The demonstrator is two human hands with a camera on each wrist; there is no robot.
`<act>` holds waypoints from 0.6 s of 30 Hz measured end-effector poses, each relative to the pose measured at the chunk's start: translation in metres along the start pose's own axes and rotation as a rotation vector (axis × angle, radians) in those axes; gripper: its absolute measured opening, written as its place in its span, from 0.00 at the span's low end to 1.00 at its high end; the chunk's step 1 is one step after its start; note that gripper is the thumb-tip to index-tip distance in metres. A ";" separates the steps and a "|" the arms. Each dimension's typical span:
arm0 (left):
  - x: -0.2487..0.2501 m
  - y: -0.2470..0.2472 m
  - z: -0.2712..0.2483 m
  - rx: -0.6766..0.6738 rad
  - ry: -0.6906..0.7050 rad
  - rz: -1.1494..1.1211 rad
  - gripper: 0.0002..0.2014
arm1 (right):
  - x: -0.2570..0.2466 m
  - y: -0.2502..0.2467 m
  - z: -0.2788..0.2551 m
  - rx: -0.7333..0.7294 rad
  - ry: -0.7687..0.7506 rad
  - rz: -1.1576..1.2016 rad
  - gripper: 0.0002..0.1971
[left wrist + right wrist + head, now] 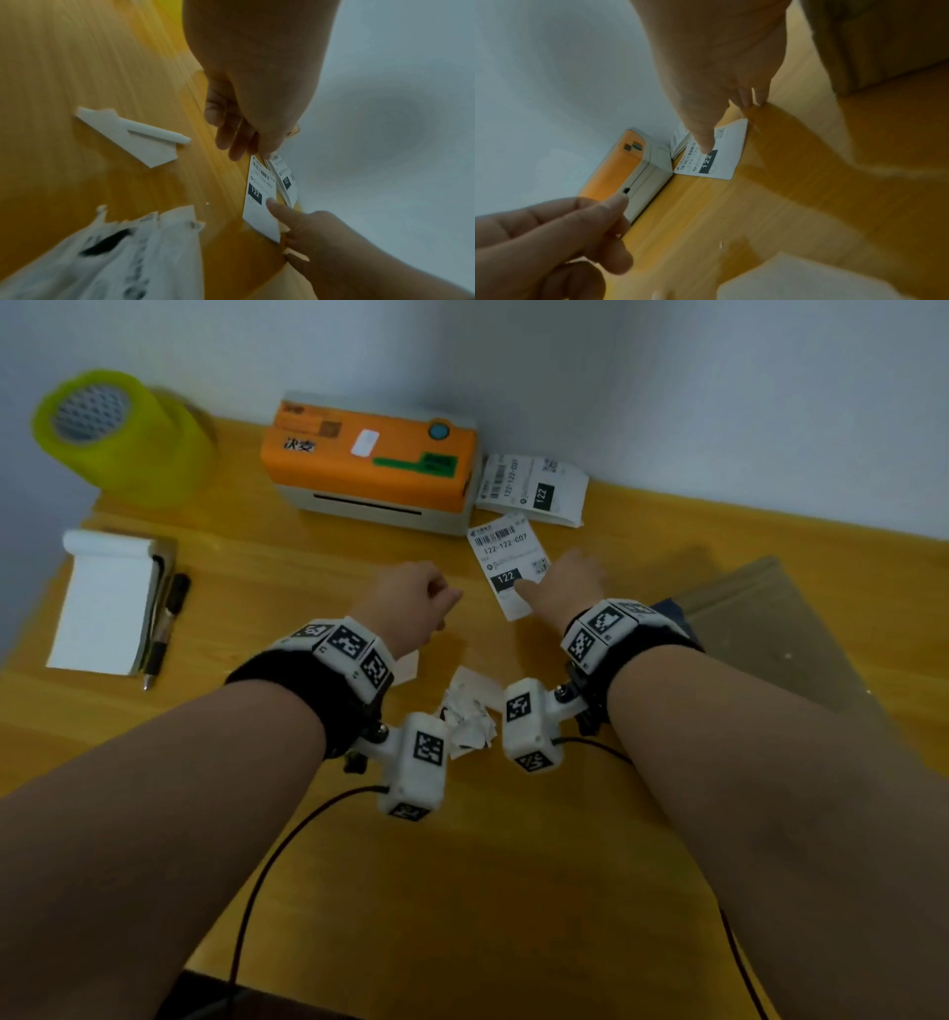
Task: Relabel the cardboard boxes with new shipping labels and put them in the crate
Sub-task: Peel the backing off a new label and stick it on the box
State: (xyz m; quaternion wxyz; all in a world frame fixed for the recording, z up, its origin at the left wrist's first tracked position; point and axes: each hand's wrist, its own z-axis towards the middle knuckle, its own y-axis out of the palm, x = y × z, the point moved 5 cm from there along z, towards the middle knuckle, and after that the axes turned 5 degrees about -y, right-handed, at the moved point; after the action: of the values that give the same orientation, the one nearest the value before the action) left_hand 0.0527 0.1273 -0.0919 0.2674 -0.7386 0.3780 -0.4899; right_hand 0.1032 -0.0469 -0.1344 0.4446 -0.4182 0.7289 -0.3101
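Note:
A printed shipping label (506,567) marked 122 lies flat on the yellow wooden table (462,865) in front of the printer. My right hand (560,588) reaches over it, one straight finger (706,146) pressing on the label (716,160) beside the black 122 block while the other fingertips touch the table. My left hand (416,598) hovers just left of the label, fingers curled, with nothing visible in it. A brown cardboard box (760,618) sits to the right of my right hand. No crate is in view.
An orange and white label printer (369,459) stands against the wall, with a stack of printed labels (534,490) to its right. Torn label scraps (467,711) lie between my wrists. A yellow-green tape roll (123,433), notepad (108,598) and pen (164,629) are at the left.

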 end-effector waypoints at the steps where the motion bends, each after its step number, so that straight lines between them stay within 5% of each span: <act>1: -0.001 -0.001 0.005 0.013 0.000 -0.014 0.11 | -0.001 0.001 0.004 0.023 -0.003 -0.010 0.35; 4: -0.002 -0.004 0.011 0.035 -0.004 -0.027 0.11 | 0.002 0.006 0.009 -0.008 0.031 -0.020 0.33; 8: -0.005 -0.010 0.008 0.032 -0.014 -0.057 0.12 | 0.002 0.008 0.005 -0.117 -0.006 0.017 0.04; 18: 0.036 -0.035 -0.017 0.164 0.047 -0.081 0.13 | -0.009 -0.049 -0.064 -0.031 -0.141 0.285 0.14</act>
State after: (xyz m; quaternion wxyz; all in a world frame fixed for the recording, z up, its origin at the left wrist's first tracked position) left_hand 0.0554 0.1174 -0.0402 0.2977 -0.7173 0.3126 -0.5469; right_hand 0.0641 -0.0561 -0.0637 0.5276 -0.3381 0.7526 -0.2022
